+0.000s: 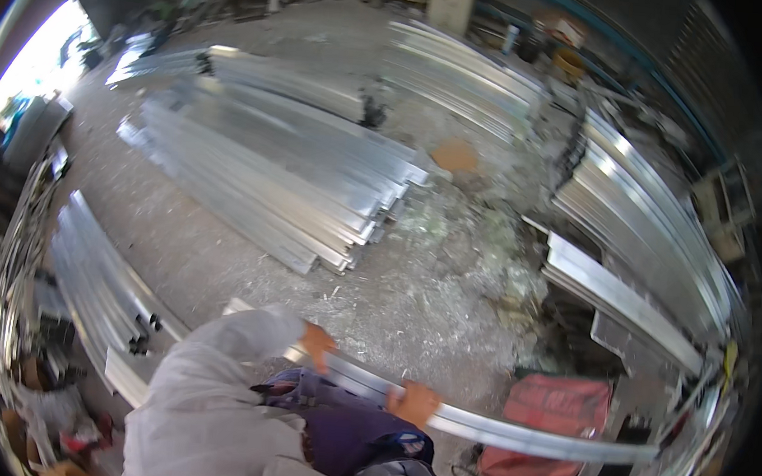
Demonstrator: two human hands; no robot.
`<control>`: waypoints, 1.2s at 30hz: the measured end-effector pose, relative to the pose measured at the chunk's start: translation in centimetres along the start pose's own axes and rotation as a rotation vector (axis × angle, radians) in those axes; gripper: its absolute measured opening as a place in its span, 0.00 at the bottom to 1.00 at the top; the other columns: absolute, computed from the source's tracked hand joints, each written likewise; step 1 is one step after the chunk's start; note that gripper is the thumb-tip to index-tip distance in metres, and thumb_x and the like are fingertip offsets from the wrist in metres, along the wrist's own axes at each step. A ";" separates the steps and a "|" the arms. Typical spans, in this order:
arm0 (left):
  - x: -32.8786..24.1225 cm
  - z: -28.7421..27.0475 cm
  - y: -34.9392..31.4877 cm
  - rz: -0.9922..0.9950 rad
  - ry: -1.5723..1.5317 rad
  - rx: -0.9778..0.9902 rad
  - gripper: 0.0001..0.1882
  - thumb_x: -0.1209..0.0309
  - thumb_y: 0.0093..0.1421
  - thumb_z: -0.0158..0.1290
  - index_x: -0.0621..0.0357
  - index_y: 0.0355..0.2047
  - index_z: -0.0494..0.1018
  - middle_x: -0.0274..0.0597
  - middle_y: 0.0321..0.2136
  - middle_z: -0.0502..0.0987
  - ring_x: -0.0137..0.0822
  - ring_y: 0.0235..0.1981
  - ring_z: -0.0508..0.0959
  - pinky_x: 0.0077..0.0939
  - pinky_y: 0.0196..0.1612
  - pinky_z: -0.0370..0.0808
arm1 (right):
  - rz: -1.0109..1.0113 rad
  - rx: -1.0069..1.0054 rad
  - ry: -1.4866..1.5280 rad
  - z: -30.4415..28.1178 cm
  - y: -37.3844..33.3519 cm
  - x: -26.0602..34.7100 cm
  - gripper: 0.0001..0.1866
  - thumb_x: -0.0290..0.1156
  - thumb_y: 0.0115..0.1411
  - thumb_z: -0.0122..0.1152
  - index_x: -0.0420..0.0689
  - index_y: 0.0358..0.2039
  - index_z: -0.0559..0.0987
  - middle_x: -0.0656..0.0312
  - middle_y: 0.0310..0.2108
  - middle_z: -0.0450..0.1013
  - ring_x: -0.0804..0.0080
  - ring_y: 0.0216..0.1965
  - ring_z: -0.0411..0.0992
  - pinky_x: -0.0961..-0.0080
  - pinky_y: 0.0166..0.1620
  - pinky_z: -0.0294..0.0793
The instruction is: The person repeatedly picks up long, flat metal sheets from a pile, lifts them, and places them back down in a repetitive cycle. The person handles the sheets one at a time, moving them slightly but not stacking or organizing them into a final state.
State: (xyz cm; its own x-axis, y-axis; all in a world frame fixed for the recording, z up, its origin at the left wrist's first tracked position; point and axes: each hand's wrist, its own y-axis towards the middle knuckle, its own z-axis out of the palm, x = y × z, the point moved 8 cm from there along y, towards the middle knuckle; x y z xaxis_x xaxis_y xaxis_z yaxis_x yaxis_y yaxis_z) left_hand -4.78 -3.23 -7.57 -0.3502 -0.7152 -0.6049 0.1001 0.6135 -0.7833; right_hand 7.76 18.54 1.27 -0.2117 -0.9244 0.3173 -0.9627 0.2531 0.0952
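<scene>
A long silvery aluminium profile (527, 437) runs across the front of my body, from beside my left sleeve to the lower right. My left hand (318, 343) is closed on it near its left part. Further right, my right hand (414, 403) grips the same bar, with its fingers over the edge. My left forearm and its light sleeve cover a stretch of the profile, and the undersides of both hands are hidden. Beneath the bar's right part lies a red bag or cover (552, 403).
Stacks of aluminium profiles lie on the dusty floor: a wide stack (269, 169) ahead, one (463, 77) further back, and one (646, 216) at right. A smaller pile (102, 268) lies at left. Scrap strips (23, 234) line the left side. A flat brown piece (455, 155) lies mid-floor.
</scene>
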 end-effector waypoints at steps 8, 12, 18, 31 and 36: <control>6.2 0.7 -6.0 -0.188 -0.058 0.116 0.38 0.42 0.43 0.66 0.57 0.46 0.73 0.38 0.38 0.77 0.34 0.39 0.74 0.32 0.44 0.69 | -0.359 -0.018 0.163 -1.4 -0.6 7.4 0.26 0.34 0.57 0.50 0.43 0.57 0.69 0.56 0.41 0.69 0.61 0.43 0.68 0.66 0.51 0.65; -0.6 0.5 1.0 -0.147 0.054 0.213 0.37 0.42 0.50 0.61 0.59 0.50 0.71 0.39 0.41 0.76 0.34 0.40 0.74 0.26 0.45 0.70 | -0.277 -0.048 0.149 -5.9 -2.2 -1.2 0.26 0.30 0.55 0.50 0.44 0.57 0.69 0.59 0.36 0.67 0.63 0.39 0.67 0.67 0.48 0.66; -23.2 1.6 13.8 0.068 -0.367 0.550 0.36 0.44 0.58 0.56 0.60 0.55 0.68 0.40 0.46 0.75 0.32 0.46 0.73 0.23 0.48 0.69 | -0.113 -0.116 -0.209 -15.4 -6.9 -22.2 0.32 0.25 0.52 0.53 0.54 0.60 0.67 0.62 0.37 0.66 0.64 0.39 0.66 0.67 0.48 0.66; -57.5 2.5 29.9 0.486 0.046 -0.023 0.39 0.41 0.52 0.58 0.65 0.49 0.73 0.57 0.46 0.77 0.51 0.47 0.77 0.34 0.51 0.71 | 0.317 -0.107 -0.735 -31.7 -11.0 -51.4 0.19 0.26 0.55 0.53 0.47 0.49 0.72 0.59 0.46 0.69 0.61 0.50 0.67 0.65 0.55 0.65; -45.3 0.7 26.2 0.326 0.162 -0.204 0.46 0.38 0.44 0.62 0.64 0.53 0.71 0.59 0.48 0.76 0.53 0.51 0.75 0.38 0.53 0.71 | 0.338 0.171 -0.660 -26.2 -8.7 -51.3 0.15 0.28 0.55 0.54 0.46 0.44 0.76 0.53 0.45 0.72 0.56 0.51 0.68 0.60 0.60 0.62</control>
State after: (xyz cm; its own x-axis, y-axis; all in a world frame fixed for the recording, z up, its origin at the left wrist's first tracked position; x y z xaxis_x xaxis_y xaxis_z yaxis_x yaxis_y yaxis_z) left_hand 14.38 45.00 -0.79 -0.4739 -0.4207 -0.7736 0.0494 0.8644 -0.5003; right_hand 31.40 71.27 8.88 -0.5048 -0.7969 -0.3318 -0.8288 0.5549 -0.0718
